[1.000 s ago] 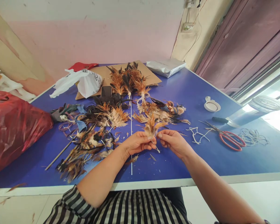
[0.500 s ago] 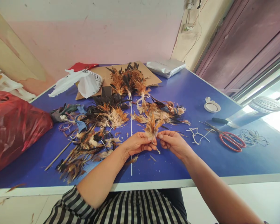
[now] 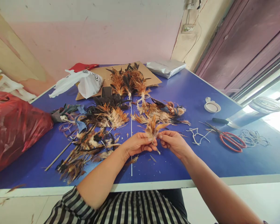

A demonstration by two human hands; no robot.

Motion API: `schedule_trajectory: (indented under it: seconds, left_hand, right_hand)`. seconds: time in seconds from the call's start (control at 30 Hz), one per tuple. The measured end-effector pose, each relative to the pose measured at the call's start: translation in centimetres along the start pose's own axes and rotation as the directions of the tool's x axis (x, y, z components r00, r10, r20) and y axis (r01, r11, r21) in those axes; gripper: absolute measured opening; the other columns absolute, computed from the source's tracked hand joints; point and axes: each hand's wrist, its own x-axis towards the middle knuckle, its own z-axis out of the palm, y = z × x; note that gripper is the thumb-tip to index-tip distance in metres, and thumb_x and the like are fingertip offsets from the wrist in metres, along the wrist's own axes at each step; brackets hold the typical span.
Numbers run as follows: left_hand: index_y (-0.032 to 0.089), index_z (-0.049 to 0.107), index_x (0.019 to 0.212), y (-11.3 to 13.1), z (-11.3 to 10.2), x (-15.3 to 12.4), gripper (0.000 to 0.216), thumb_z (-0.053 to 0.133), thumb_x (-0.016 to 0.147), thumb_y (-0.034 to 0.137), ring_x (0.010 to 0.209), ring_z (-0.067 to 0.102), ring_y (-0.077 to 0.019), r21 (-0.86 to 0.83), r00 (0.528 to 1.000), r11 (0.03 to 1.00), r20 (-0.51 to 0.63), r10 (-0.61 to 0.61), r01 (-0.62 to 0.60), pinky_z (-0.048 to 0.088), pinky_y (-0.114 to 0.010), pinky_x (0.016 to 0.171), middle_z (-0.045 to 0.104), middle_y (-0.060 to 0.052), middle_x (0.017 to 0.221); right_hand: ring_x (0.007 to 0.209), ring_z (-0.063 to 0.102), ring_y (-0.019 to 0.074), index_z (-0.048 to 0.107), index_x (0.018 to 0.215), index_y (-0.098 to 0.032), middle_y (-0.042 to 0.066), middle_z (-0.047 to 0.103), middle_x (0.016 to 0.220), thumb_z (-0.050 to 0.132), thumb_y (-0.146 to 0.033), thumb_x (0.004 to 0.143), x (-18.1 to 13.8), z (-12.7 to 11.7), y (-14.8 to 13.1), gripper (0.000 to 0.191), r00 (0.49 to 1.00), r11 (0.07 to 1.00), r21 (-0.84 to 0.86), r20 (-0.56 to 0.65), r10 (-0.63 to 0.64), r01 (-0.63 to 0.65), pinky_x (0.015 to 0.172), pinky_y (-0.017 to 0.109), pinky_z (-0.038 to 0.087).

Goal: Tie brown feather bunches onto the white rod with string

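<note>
Feather bundle [image 3: 152,127] at frame center, just below middle, held above the blue table [image 3: 189,169]. Left hand [image 3: 140,143] pinching its base, thumb on top. Right hand [image 3: 170,141] at bundle's right edge, thumb and forefinger closed together; can't tell if on feather or string. Only writing spotted: black print on white plastic bag [image 3: 90,84], upper left, creased, can't read it. Red-handled scissors [image 3: 232,141] right of frame, beside tangled string [image 3: 253,137].

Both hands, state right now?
Left hand: closed, holding feathers.
Right hand: closed beside the feathers; what it pinches can't be told.
</note>
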Motion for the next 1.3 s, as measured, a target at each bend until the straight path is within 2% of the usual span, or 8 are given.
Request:
schedule_trajectory:
  seconds: [0.17,0.5,0.97,1.17,1.23,1.3]
  left_hand:
    - [0.007,0.064,0.079,0.0,0.0,0.0,0.026,0.068,0.067,0.030,0.063,0.063,-0.0118,-0.001,1.000,1.000,-0.007,0.002,-0.002,0.048,-0.015,0.056,0.065,-0.009,0.069]
    - [0.007,0.064,0.080,-0.3,-0.3,0.1,0.024,0.068,0.068,0.028,0.066,0.064,-0.0128,-0.015,1.000,1.000,0.002,0.023,-0.023,0.049,-0.015,0.055,0.065,-0.009,0.073]
    - [0.007,0.064,0.080,-0.3,-0.3,0.1,0.024,0.067,0.068,0.028,0.067,0.064,-0.0130,-0.025,0.999,0.999,0.020,0.040,-0.039,0.049,-0.015,0.054,0.063,-0.008,0.077]
    - [0.006,0.064,0.080,-0.1,-0.2,0.1,0.027,0.069,0.066,0.029,0.062,0.063,-0.0112,-0.008,1.000,1.000,0.000,0.005,-0.005,0.048,-0.015,0.054,0.064,-0.008,0.073]
    - [0.006,0.064,0.079,0.0,-0.2,0.0,0.027,0.069,0.067,0.029,0.060,0.062,-0.0105,-0.005,1.000,1.000,-0.011,-0.005,0.005,0.047,-0.015,0.054,0.064,-0.008,0.070]
    - [0.006,0.064,0.079,0.0,-0.2,0.0,0.027,0.069,0.067,0.029,0.059,0.062,-0.0101,0.003,1.000,1.000,-0.022,-0.014,0.014,0.047,-0.014,0.053,0.064,-0.008,0.069]
  right_hand:
    - [0.043,0.039,0.0067,0.061,0.068,-0.015,-0.003,0.050,0.049,0.071,-0.036,0.059,0.0,0.1,0.1,0.025,1.000,0.999,0.034,-0.011,0.009,-0.009,0.043,0.022,0.027]
    - [0.045,0.042,0.0061,0.062,0.070,-0.014,-0.001,0.054,0.053,0.072,-0.032,0.060,-0.1,0.0,0.2,0.023,0.999,0.997,0.070,0.053,0.010,-0.014,0.044,0.021,0.030]
    - [0.043,0.042,0.0059,0.063,0.068,-0.013,-0.001,0.056,0.052,0.073,-0.031,0.057,0.0,0.1,0.3,0.023,1.000,0.999,0.033,-0.003,0.010,-0.010,0.043,0.021,0.030]
    - [0.040,0.041,0.0050,0.063,0.068,-0.013,-0.003,0.051,0.045,0.070,-0.030,0.061,0.4,-0.3,0.2,0.019,0.995,0.997,0.046,-0.081,-0.058,0.062,0.040,0.018,0.029]
    - [0.040,0.042,0.0046,0.063,0.070,-0.014,-0.003,0.054,0.048,0.069,-0.030,0.063,0.7,-0.7,0.0,0.019,0.992,0.993,0.090,-0.106,-0.070,0.079,0.038,0.017,0.030]
    - [0.042,0.046,0.0042,0.063,0.072,-0.013,0.000,0.061,0.060,0.069,-0.029,0.065,0.9,-1.2,-0.2,0.018,0.991,0.985,0.154,-0.115,-0.066,0.084,0.038,0.016,0.033]
